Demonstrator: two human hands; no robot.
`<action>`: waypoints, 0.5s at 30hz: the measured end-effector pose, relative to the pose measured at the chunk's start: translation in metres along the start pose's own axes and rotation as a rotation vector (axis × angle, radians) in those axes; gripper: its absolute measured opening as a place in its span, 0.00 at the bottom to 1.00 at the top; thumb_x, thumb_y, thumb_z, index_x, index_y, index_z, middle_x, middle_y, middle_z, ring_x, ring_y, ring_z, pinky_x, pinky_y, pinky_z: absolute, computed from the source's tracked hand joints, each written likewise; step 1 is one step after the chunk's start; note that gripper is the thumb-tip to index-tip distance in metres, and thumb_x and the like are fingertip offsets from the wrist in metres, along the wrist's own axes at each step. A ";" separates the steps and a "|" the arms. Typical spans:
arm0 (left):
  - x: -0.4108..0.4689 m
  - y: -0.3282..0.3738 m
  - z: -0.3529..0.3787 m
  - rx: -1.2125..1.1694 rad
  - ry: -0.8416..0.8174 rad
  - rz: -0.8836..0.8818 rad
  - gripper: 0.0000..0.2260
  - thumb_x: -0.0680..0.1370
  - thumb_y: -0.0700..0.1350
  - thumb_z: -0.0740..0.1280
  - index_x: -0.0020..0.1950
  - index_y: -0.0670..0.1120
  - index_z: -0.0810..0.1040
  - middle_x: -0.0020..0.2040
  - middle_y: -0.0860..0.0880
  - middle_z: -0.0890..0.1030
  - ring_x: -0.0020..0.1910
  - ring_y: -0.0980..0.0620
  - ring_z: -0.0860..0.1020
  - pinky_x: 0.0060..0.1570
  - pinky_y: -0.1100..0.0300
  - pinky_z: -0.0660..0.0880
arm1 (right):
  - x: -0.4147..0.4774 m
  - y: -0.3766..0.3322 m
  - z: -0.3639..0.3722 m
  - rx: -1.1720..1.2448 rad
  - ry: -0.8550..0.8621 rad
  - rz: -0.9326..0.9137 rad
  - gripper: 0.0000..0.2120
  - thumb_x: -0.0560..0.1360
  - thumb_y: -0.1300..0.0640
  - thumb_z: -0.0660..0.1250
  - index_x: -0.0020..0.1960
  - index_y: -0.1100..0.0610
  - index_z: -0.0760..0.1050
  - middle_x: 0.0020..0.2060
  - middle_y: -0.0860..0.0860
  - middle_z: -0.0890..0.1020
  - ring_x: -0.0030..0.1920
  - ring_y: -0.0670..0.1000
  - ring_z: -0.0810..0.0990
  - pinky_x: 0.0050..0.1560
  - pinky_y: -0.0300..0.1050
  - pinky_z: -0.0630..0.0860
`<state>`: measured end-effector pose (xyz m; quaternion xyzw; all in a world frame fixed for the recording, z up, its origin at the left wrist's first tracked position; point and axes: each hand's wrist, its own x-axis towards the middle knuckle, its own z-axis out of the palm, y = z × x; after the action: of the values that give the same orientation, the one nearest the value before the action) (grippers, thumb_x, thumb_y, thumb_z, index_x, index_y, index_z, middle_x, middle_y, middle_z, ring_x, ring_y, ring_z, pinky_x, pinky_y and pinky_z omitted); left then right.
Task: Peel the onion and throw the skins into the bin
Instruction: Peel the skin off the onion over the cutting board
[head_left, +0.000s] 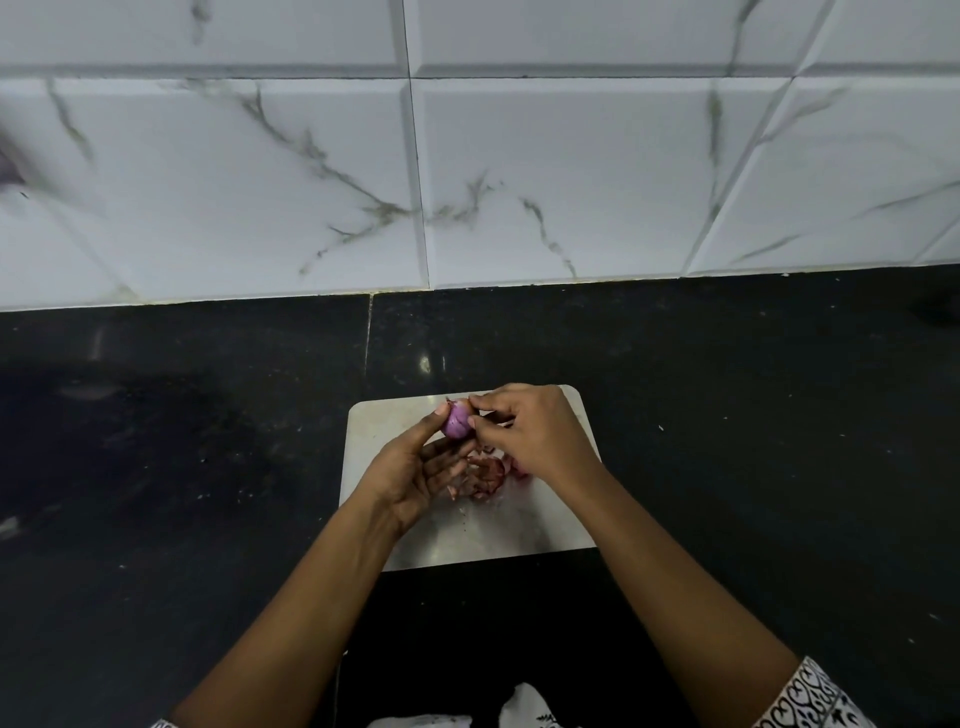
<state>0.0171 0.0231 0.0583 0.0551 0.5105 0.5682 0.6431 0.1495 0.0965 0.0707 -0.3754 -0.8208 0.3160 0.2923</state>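
Observation:
A small purple onion (457, 422) is held above a white cutting board (524, 525). My left hand (415, 475) grips it from below and from the left with thumb and fingers. My right hand (524, 434) pinches at the onion's top right side, fingertips on its skin. A heap of reddish peeled skins (485, 478) lies on the board beneath my hands, partly hidden by them. No bin is in view.
The board lies on a black stone counter (753, 441) that stretches to both sides. A white marble-patterned tiled wall (467, 156) rises behind it. The counter's front edge is near my body.

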 end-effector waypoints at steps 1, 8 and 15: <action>0.000 -0.001 -0.001 0.028 -0.005 0.024 0.08 0.76 0.48 0.66 0.47 0.45 0.81 0.39 0.47 0.86 0.37 0.55 0.84 0.35 0.65 0.80 | 0.001 0.000 -0.001 -0.011 -0.001 -0.018 0.12 0.70 0.58 0.72 0.53 0.60 0.81 0.45 0.55 0.85 0.44 0.51 0.83 0.48 0.50 0.79; -0.001 0.003 -0.002 0.123 -0.004 0.122 0.07 0.77 0.45 0.65 0.46 0.44 0.81 0.37 0.50 0.85 0.37 0.57 0.84 0.37 0.67 0.79 | 0.000 -0.004 0.000 -0.048 0.048 -0.062 0.11 0.70 0.59 0.72 0.51 0.60 0.82 0.41 0.56 0.85 0.40 0.53 0.82 0.43 0.53 0.80; 0.001 0.001 0.000 0.093 0.005 0.106 0.08 0.77 0.45 0.66 0.43 0.43 0.81 0.35 0.49 0.84 0.34 0.56 0.83 0.36 0.66 0.79 | -0.002 -0.004 0.013 -0.240 0.170 -0.163 0.04 0.68 0.60 0.71 0.39 0.61 0.79 0.32 0.55 0.80 0.31 0.51 0.77 0.31 0.41 0.74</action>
<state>0.0164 0.0242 0.0589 0.1102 0.5343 0.5773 0.6076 0.1401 0.0890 0.0648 -0.3651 -0.8529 0.1579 0.3382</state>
